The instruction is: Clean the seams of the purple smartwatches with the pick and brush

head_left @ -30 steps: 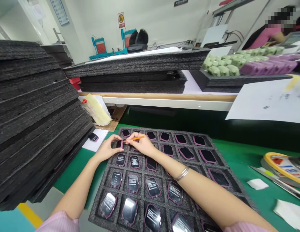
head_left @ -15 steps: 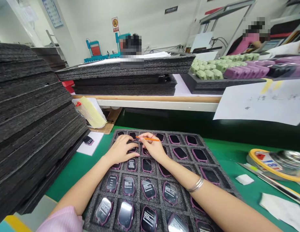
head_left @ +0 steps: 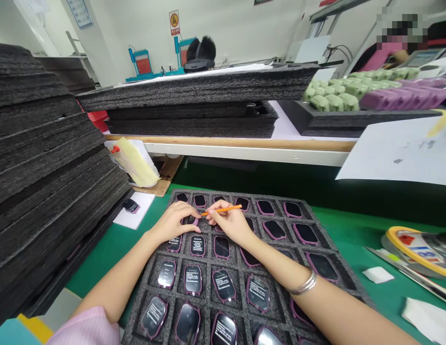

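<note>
A dark grey foam tray [head_left: 318,287] lies on the green bench and holds several small dark-screened devices with purple rims [head_left: 223,283], each in its own pocket. My left hand [head_left: 174,221] rests on the tray's far left part, fingers curled around one purple-rimmed device [head_left: 193,221] in the second row. My right hand [head_left: 230,223] is beside it, pinching a thin orange stick [head_left: 223,209] whose tip points at that device. A silver bracelet sits on my right wrist.
A tall stack of foam sheets [head_left: 46,158] stands at the left. One lone device [head_left: 130,205] lies on white paper beside it. A shelf behind carries more foam sheets [head_left: 194,103] and green and purple parts [head_left: 374,91]. A yellow tape roll [head_left: 420,249] and paper scraps lie right. Another person sits far right.
Both hands stayed over the tray's far left pockets. The left hand went from flat over the pockets to curled on one device; the orange stick's tip returned to it.
</note>
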The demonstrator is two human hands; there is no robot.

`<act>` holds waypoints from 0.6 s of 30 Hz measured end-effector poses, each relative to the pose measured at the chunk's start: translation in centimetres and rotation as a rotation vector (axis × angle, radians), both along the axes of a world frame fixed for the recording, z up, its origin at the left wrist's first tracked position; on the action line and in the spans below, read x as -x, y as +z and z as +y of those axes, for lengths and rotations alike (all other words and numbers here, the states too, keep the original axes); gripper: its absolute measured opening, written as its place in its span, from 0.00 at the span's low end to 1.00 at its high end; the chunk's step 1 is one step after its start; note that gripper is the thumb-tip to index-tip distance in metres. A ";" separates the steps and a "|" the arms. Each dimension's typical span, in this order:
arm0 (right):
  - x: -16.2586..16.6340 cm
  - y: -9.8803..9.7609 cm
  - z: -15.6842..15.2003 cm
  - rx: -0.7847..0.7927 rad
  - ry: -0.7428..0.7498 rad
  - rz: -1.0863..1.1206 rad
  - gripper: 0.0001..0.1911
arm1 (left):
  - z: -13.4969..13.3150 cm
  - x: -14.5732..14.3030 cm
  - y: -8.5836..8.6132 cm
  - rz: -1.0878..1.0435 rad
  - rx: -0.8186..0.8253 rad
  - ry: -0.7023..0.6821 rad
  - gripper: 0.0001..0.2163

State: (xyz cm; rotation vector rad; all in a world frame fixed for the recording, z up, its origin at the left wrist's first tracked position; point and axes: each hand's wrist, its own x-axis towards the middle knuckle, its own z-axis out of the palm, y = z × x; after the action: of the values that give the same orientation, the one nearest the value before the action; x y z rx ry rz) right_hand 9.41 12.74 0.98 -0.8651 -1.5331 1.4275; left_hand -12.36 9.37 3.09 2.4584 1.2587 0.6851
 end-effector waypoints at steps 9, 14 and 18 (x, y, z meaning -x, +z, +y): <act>0.0 0.1 0.0 0.020 0.043 -0.005 0.25 | -0.1 0.0 -0.3 -0.041 0.057 0.101 0.24; 0.0 0.2 0.0 0.004 0.061 -0.017 0.24 | -0.2 -0.1 -0.3 -0.046 0.076 0.110 0.22; 0.0 0.1 -0.2 -0.010 0.057 -0.026 0.23 | -0.2 -0.2 -0.3 -0.049 0.079 0.119 0.23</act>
State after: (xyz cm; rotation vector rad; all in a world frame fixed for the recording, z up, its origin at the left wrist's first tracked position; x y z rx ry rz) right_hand 9.40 12.54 1.13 -0.8431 -1.5947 1.4530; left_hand -12.19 9.19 2.75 2.3045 1.3953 0.7071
